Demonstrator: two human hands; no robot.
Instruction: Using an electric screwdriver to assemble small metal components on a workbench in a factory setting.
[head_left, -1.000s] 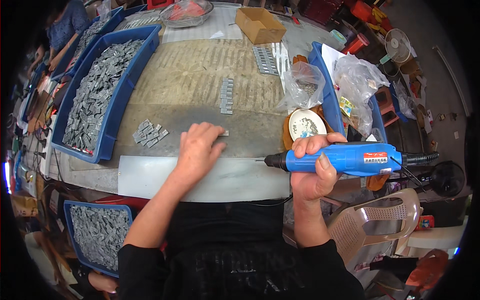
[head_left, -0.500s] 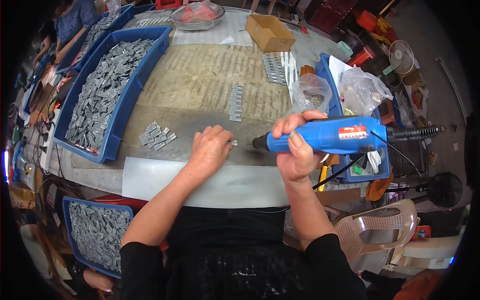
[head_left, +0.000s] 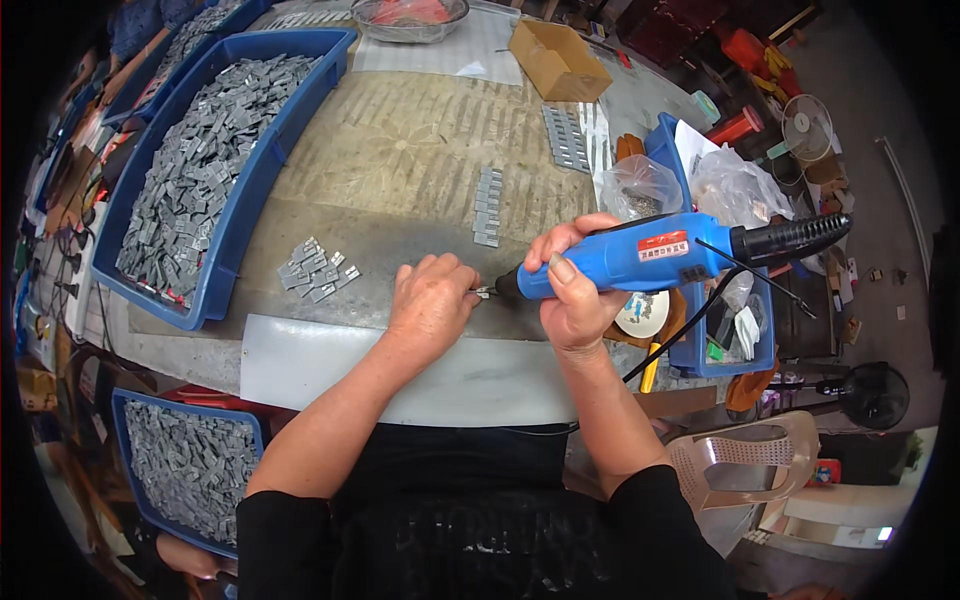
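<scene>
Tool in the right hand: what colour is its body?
The tool body is mainly blue, clearest in the head view.

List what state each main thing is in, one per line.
Blue power tool: gripped by right hand, nose beside small metal piece, contact unclear
Left hand: closed on that piece
Large blue tray: filled with gray pieces
Lower blue tray: also filled
Loose pieces: scattered together
Row of pieces: lined up
White dish: holding small bits
Cardboard box: open-topped
</scene>
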